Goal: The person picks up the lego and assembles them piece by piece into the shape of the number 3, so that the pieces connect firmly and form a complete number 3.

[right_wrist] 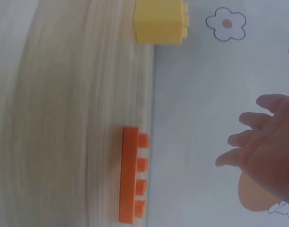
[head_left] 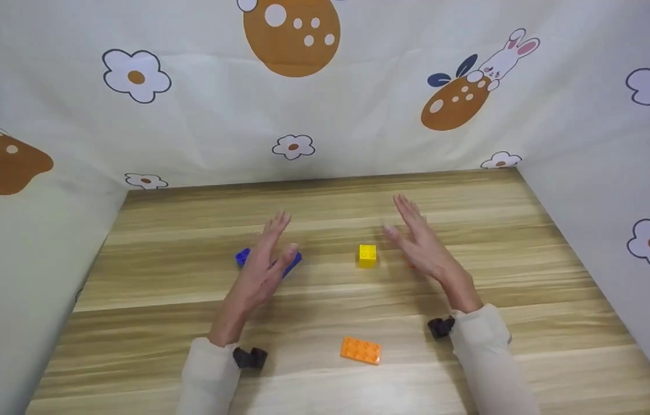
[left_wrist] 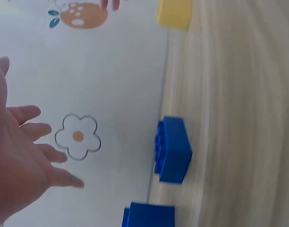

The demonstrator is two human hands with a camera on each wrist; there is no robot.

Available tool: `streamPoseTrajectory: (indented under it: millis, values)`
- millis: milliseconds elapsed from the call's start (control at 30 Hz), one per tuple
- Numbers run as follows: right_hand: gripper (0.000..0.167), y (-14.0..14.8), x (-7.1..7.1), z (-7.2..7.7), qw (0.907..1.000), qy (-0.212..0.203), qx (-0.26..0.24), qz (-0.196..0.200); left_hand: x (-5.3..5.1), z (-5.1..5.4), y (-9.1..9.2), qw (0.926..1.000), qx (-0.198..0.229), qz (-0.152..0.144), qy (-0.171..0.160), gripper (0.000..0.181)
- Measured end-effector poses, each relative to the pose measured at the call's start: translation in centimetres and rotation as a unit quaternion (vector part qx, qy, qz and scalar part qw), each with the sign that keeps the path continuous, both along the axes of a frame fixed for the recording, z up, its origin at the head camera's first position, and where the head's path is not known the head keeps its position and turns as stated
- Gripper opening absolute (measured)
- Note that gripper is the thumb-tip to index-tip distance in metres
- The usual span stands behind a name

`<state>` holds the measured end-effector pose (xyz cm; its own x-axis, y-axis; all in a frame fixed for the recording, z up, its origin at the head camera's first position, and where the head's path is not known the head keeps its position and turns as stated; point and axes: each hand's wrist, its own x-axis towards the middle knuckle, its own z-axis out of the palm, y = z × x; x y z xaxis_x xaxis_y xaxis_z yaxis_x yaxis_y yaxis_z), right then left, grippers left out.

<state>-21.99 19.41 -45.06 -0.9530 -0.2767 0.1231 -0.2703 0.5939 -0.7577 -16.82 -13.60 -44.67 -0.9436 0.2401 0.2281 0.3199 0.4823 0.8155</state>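
My left hand (head_left: pixel 261 268) hovers over two blue bricks, its fingers straight and nothing in its grasp. One blue brick (head_left: pixel 242 257) shows to the left of the hand and the other blue brick (head_left: pixel 292 264) peeks out at its right, both partly covered in the head view. On the right side, my right hand (head_left: pixel 424 248) is held up with extended fingers. Beneath it lies an orange-red brick (right_wrist: pixel 129 175), almost wholly hidden in the head view. A small yellow brick (head_left: pixel 367 256) stands between the hands, nearer the right one.
A flat orange brick (head_left: pixel 361 350) lies near the front of the wooden table (head_left: pixel 313 311). Patterned cloth (head_left: pixel 203 127) walls in the back and both sides. Dark wrist mounts (head_left: pixel 250 358) sit at both sleeves.
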Motion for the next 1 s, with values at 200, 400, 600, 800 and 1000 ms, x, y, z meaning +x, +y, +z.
streamPoseTrajectory:
  millis: [200,400,600,800,1000]
  values:
    - [0.07,-1.0,0.0,0.0,0.9991,-0.026,-0.032,0.006,0.8,-0.3,1.4,0.9966,0.043,-0.048,-0.051,0.048]
    - [0.062,-1.3,0.0,-0.5,0.9903,-0.073,-0.112,0.038,1.0,-1.0,2.9,0.9844,0.01,-0.139,-0.108,0.045]
    - [0.062,-1.6,-0.1,-1.4,0.9827,-0.132,-0.11,0.069,1.4,-1.9,4.2,0.96,-0.054,-0.234,-0.144,0.048]
    - [0.065,-1.7,-0.2,-2.0,0.9788,-0.174,-0.073,0.079,1.8,-2.8,5.5,0.9357,-0.095,-0.287,-0.182,0.049]
    - [0.069,-1.8,-0.3,-2.4,0.9693,-0.225,-0.074,0.066,2.1,-3.4,6.2,0.9202,-0.13,-0.313,-0.196,0.048]
